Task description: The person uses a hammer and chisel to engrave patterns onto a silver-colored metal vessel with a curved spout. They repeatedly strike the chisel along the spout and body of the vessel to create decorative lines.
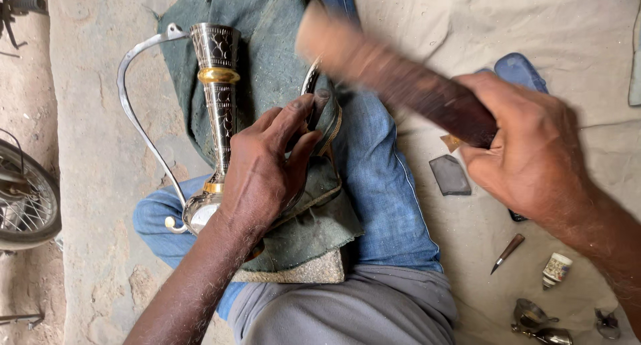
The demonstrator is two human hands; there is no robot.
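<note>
Over green cloth (267,58), right hand (534,151) grips wooden mallet (394,78); left hand (264,168) steadies ewer (217,91).

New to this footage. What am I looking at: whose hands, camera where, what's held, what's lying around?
There is one picture, taken by a camera worn on the person's head and looking down at their lap. No machine is involved, only two bare hands. The person sits on the ground in blue jeans with a green cloth over the leg.

The left hand presses on an engraved silver ewer with gold bands and a long curved handle, lying on the cloth. The right hand grips a brown wooden tool, blurred by motion.

On the pale sheet to the right lie a dark flat piece, a small pointed tool, a little white pot and some small metal parts. A spoked wheel shows at the left edge.
</note>
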